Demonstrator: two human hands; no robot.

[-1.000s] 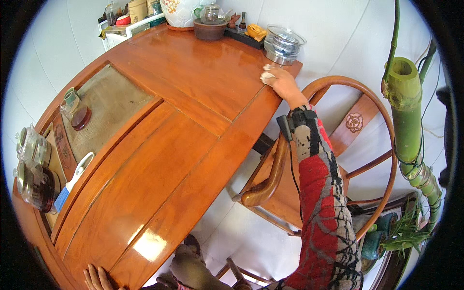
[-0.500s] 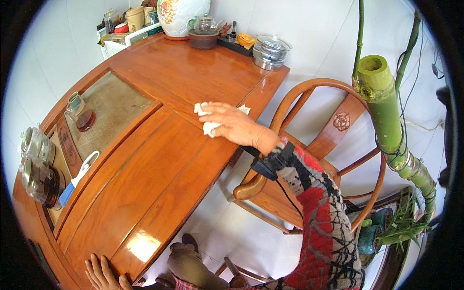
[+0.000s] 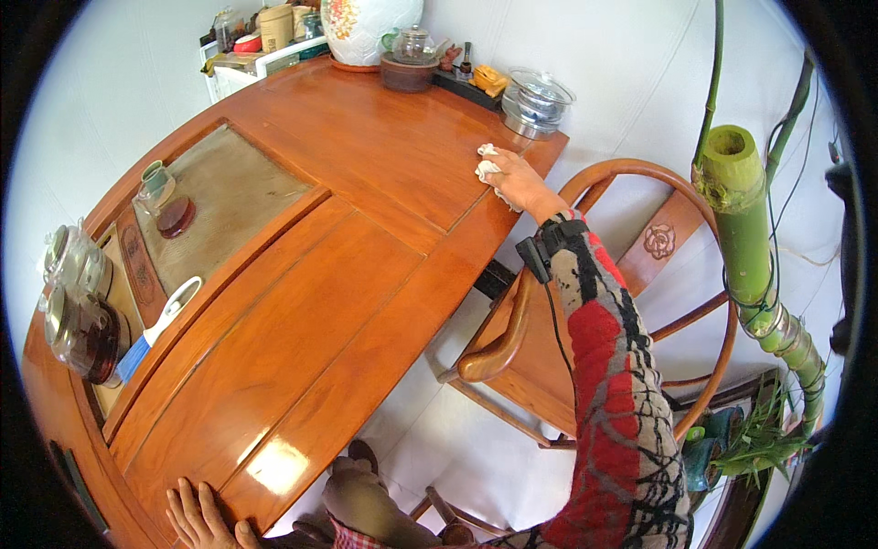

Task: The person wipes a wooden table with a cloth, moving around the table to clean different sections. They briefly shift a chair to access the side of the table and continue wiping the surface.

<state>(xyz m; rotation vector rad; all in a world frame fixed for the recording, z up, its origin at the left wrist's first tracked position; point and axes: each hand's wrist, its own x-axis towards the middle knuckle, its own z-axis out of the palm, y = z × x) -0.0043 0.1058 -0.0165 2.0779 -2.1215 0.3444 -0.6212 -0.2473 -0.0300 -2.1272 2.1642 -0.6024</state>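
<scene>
My right hand [image 3: 523, 183] reaches to the far right part of the wooden table [image 3: 302, 302], its fingers closed over a crumpled white cloth [image 3: 487, 171] pressed on the tabletop. Part of the cloth is hidden under the palm. A strapped black device [image 3: 540, 254] with a cable sits on that wrist. At the near left edge, my left hand [image 3: 203, 520] lies flat on the wood with fingers spread and nothing in them. Beyond the right hand stands a stack of glass and metal bowls [image 3: 536, 105].
A sunken tray [image 3: 242, 174] holds a glass vessel [image 3: 157, 183] of dark liquid. Glass pots [image 3: 82, 334] and a blue-bristled brush [image 3: 157, 331] are at the left. A teapot [image 3: 412, 48] and large vase [image 3: 370, 32] stand far back. Right are a wooden chair [image 3: 658, 242] and thick bamboo [image 3: 739, 215].
My right hand has moved the white cloth away and to the right, toward the table's far right corner. The left hand stays flat at the near edge. The view has shifted slightly.
</scene>
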